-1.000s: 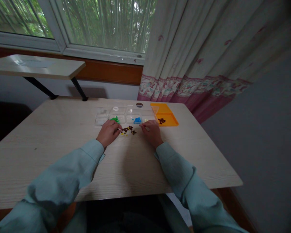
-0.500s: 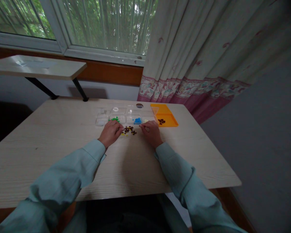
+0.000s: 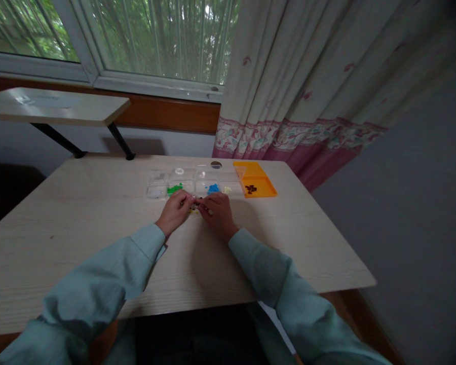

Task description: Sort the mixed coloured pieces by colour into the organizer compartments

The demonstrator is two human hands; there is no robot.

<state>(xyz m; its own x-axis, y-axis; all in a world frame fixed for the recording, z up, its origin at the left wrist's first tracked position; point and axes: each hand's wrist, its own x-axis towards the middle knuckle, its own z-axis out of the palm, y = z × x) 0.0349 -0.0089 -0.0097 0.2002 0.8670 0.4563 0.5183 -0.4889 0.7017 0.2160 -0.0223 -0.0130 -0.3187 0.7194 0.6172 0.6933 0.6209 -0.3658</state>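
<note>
My left hand (image 3: 176, 209) rests at the left of a small pile of dark brown and yellow pieces (image 3: 193, 208), fingers curled in a pinch. From the right, my right hand (image 3: 217, 210) reaches over the pile, its fingertips pinched close to those of the left. Whatever sits between the fingers is too small to name, and both hands hide most of the pile. Behind them stands a clear divided plastic box (image 3: 193, 177) with its lid up. Its compartments hold green pieces (image 3: 175, 189), blue pieces (image 3: 213, 188) and pale yellow pieces (image 3: 227, 190).
Right of the clear box lies an open orange box (image 3: 264, 188) with dark brown pieces (image 3: 251, 189) in it. A dark round spot (image 3: 216, 165) shows at the table's (image 3: 289, 243) back edge. A raised shelf (image 3: 79, 109) stands at the back left; a curtain (image 3: 281, 91) hangs behind.
My right hand has moved left from beside the compartment of pale yellow pieces to the pile, meeting my left hand. My left hand stays nearly in place. The view has shifted slightly.
</note>
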